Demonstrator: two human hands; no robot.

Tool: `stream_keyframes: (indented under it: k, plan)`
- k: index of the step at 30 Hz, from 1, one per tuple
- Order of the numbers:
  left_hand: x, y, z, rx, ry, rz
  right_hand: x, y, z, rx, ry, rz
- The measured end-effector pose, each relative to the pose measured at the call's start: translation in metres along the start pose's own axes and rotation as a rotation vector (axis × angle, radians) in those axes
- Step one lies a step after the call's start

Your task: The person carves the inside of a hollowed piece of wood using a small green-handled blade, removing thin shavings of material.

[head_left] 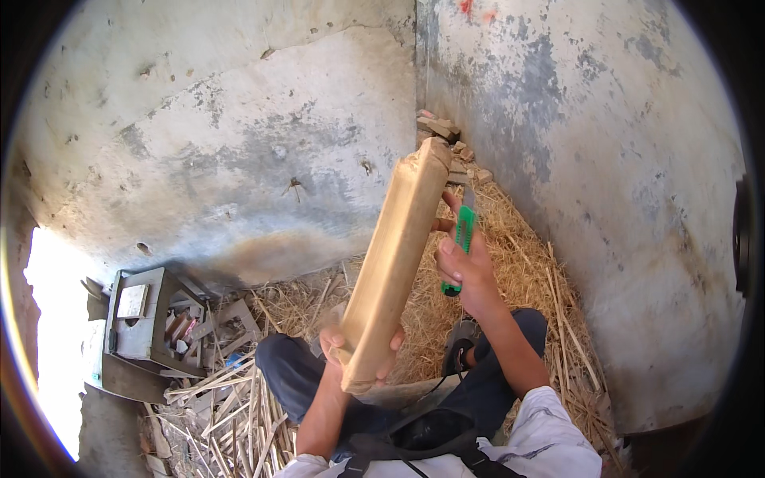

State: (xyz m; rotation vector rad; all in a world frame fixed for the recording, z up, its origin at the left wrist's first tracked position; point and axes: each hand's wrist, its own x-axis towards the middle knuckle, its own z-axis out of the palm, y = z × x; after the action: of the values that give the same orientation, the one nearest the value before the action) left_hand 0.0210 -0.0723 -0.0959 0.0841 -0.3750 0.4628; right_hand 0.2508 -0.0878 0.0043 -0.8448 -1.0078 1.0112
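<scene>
My left hand (335, 350) grips the lower end of a long pale yellow piece (386, 263), apparently wood or bamboo, held up at a slant with its far end rough and split. My right hand (466, 267) is closed on a green box cutter (462, 235), its metal blade extended upward just right of the piece. The index and middle fingers of that hand reach partly behind the piece, so whether they touch it I cannot tell. My legs are bent below, over straw and dry strips.
Two worn plastered walls (606, 159) meet in a corner ahead, with stone or brick chunks (438, 127) at their foot. At lower left stands a battered grey box (143, 311) with debris, beside a bright opening. Straw (518, 247) and long pale strips (239, 422) lie around me.
</scene>
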Motion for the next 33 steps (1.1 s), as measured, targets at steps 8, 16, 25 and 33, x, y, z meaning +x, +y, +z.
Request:
stream_keyframes:
  k: [8,16,25,33]
  plan:
    - [-0.012,-0.046,0.012,-0.046,-0.056,-0.057,-0.018,0.006,0.012,0.262,-0.072,0.154]
    - [-0.007,-0.054,0.022,0.223,-0.014,-0.047,-0.029,0.011,0.016,0.23,0.053,0.088]
    - [-0.012,-0.032,0.071,1.568,0.497,0.543,-0.036,-0.014,-0.001,0.277,0.161,-0.134]
    - [0.007,-0.088,0.165,2.867,0.532,0.503,-0.05,-0.023,0.011,0.317,0.225,-0.193]
